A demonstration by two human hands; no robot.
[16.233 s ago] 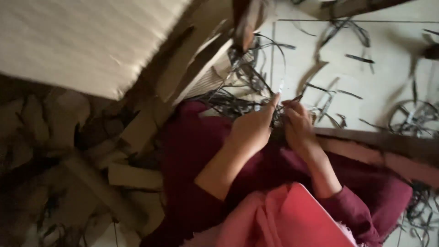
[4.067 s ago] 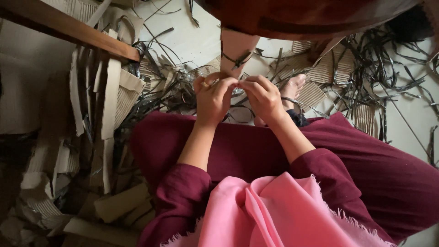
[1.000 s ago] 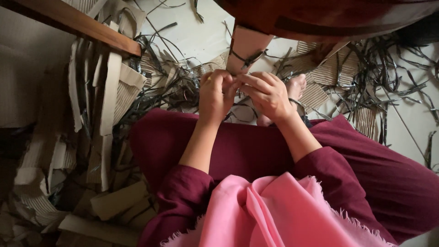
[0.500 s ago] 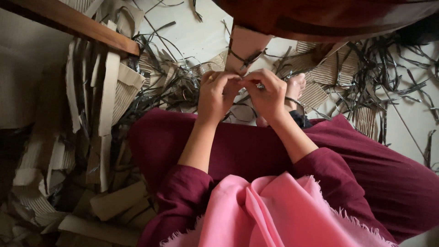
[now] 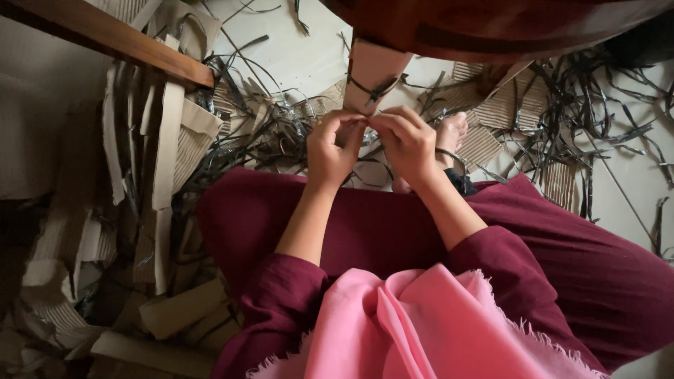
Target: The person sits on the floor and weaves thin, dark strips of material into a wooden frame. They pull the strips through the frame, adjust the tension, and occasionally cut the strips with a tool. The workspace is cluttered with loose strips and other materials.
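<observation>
My hands pinch a thin dark strip — centre frame.
Left hand [image 5: 331, 149] and right hand [image 5: 406, 140] meet fingertip to fingertip on the strip [image 5: 366, 121] — cardboard scraps [image 5: 163, 140] at left.

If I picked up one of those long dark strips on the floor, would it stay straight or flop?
Probably flop: the dark strips lie in curls and tangled loops. They look thin, so likely light. The one pinched between the left hand and right hand bends easily.
</observation>
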